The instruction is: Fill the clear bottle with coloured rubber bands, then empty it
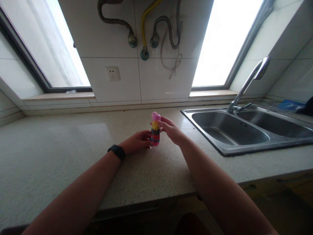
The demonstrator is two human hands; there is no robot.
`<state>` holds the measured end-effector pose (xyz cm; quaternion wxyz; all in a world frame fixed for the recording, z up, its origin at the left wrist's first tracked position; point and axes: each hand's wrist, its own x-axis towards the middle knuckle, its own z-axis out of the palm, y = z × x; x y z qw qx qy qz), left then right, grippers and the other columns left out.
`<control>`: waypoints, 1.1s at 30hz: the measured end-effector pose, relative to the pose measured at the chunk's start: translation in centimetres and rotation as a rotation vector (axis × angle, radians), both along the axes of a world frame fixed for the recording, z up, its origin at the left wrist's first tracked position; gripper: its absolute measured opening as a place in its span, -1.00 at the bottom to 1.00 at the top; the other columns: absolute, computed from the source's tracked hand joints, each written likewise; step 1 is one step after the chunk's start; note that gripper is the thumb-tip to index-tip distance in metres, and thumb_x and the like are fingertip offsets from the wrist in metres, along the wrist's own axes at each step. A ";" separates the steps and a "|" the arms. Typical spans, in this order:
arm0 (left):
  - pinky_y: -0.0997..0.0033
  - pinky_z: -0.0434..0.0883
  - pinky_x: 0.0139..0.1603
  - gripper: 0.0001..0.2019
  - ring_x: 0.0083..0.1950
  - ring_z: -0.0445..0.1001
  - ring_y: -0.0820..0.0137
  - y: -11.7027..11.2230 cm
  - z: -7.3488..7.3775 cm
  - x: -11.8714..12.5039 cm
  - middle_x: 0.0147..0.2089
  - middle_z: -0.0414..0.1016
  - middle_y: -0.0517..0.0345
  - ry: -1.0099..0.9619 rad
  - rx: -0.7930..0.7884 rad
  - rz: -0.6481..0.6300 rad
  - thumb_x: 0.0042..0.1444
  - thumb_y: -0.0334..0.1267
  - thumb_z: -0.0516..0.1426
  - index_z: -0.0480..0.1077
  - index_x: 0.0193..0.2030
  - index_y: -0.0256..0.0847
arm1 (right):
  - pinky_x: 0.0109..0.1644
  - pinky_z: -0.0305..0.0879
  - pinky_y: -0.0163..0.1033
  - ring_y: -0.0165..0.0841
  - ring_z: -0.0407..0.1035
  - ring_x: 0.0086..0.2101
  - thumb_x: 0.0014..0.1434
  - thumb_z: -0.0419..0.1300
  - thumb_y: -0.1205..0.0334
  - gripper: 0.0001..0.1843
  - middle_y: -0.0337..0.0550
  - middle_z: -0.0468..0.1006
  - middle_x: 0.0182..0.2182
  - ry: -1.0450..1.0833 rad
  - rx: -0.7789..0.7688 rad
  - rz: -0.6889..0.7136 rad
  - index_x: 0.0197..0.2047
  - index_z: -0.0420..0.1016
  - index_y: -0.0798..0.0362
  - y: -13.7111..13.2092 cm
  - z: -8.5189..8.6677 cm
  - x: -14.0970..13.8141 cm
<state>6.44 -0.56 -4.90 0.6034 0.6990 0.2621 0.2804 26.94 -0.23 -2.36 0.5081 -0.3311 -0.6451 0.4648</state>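
Observation:
A small see-through bottle (pixel 155 132) with a rounded pink top stands upright over the countertop, banded inside in yellow, black, red and blue. What fills it is too small to make out. My left hand (pixel 137 141), with a black band on the wrist, is closed around its lower part from the left. From the right, the fingers of my right hand (pixel 171 130) pinch the bottle near its top. Some of the fingertips are hidden behind it.
The speckled countertop (pixel 61 147) runs along a tiled wall with a socket (pixel 113 73) and several hoses above. To the right is a steel double sink (pixel 227 130) with a tall faucet (pixel 249 81). A blue packet (pixel 290 105) lies in the far right corner.

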 end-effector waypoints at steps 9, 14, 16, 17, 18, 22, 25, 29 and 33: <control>0.31 0.44 -0.18 -0.51 -0.12 0.50 0.32 0.2 -0.2 -0.1 0.00 0.52 -0.10 0.007 0.011 -0.007 0.03 -0.21 0.32 0.36 0.09 -0.26 | -0.31 0.32 -0.27 -0.29 0.46 -0.18 0.22 0.16 0.05 -0.59 -0.11 0.61 -0.13 0.002 -0.023 0.004 0.11 0.45 -0.02 -0.1 0.0 0.0; 0.31 0.44 -0.22 -0.52 -0.16 0.51 0.33 0.2 -0.1 0.0 -0.04 0.52 -0.10 0.012 0.018 0.024 -0.01 -0.26 0.34 0.37 0.06 -0.28 | -0.31 0.34 -0.27 -0.30 0.47 -0.19 0.22 0.19 0.05 -0.59 -0.10 0.60 -0.11 -0.007 -0.013 0.074 0.11 0.42 -0.03 -0.1 -0.1 0.2; 0.31 0.43 -0.22 -0.52 -0.17 0.50 0.34 0.1 0.0 0.0 -0.05 0.53 -0.10 0.013 0.022 0.028 -0.02 -0.27 0.34 0.37 0.05 -0.29 | -0.30 0.34 -0.27 -0.31 0.46 -0.20 0.20 0.22 0.05 -0.58 -0.10 0.59 -0.12 -0.010 -0.009 0.099 0.11 0.41 -0.03 -0.2 0.0 0.3; 0.31 0.43 -0.23 -0.52 -0.18 0.50 0.34 0.1 0.1 0.0 -0.07 0.53 -0.09 0.016 0.027 0.029 -0.02 -0.28 0.34 0.37 0.04 -0.29 | -0.30 0.34 -0.27 -0.31 0.46 -0.21 0.19 0.23 0.06 -0.57 -0.11 0.58 -0.13 -0.010 -0.007 0.113 0.11 0.40 -0.02 -0.3 0.0 0.3; 0.32 0.43 -0.23 -0.53 -0.19 0.50 0.34 0.1 0.1 0.0 -0.08 0.53 -0.09 0.019 0.033 0.030 -0.03 -0.28 0.34 0.37 0.04 -0.29 | -0.30 0.35 -0.27 -0.32 0.45 -0.23 0.18 0.25 0.06 -0.55 -0.12 0.58 -0.15 -0.008 -0.005 0.127 0.11 0.39 -0.02 -0.4 0.1 0.3; 0.35 0.40 -0.27 -0.50 -0.19 0.49 0.34 0.2 0.0 0.1 -0.06 0.53 -0.10 0.030 0.054 0.031 -0.05 -0.31 0.35 0.37 0.05 -0.28 | -0.30 0.35 -0.27 -0.36 0.42 -0.29 0.14 0.29 0.09 -0.50 -0.18 0.55 -0.24 0.007 0.001 0.188 0.14 0.35 -0.03 -0.6 0.3 0.2; 0.35 0.40 -0.27 -0.47 -0.17 0.49 0.32 0.4 -0.2 0.0 -0.04 0.52 -0.10 0.034 0.065 0.030 -0.06 -0.31 0.36 0.37 0.07 -0.28 | -0.29 0.34 -0.28 -0.38 0.38 -0.31 0.13 0.31 0.10 -0.49 -0.20 0.52 -0.26 0.006 0.000 0.224 0.13 0.35 0.00 -0.7 0.4 0.2; 0.34 0.42 -0.25 -0.47 -0.15 0.49 0.32 0.4 -0.3 0.0 -0.01 0.51 -0.10 0.033 0.083 0.023 -0.05 -0.28 0.36 0.37 0.08 -0.26 | -0.30 0.31 -0.30 -0.42 0.34 -0.34 0.13 0.31 0.11 -0.52 -0.22 0.48 -0.30 0.002 0.003 0.236 0.10 0.37 0.03 -0.7 0.5 0.2; 0.35 0.42 -0.28 -0.47 -0.14 0.49 0.29 0.3 -0.1 0.1 -0.02 0.51 -0.10 0.050 0.115 0.044 -0.06 -0.26 0.36 0.39 0.09 -0.25 | -0.32 0.30 -0.30 -0.41 0.34 -0.34 0.15 0.29 0.10 -0.56 -0.20 0.49 -0.29 -0.033 0.002 0.203 0.07 0.41 0.03 -0.6 0.4 0.4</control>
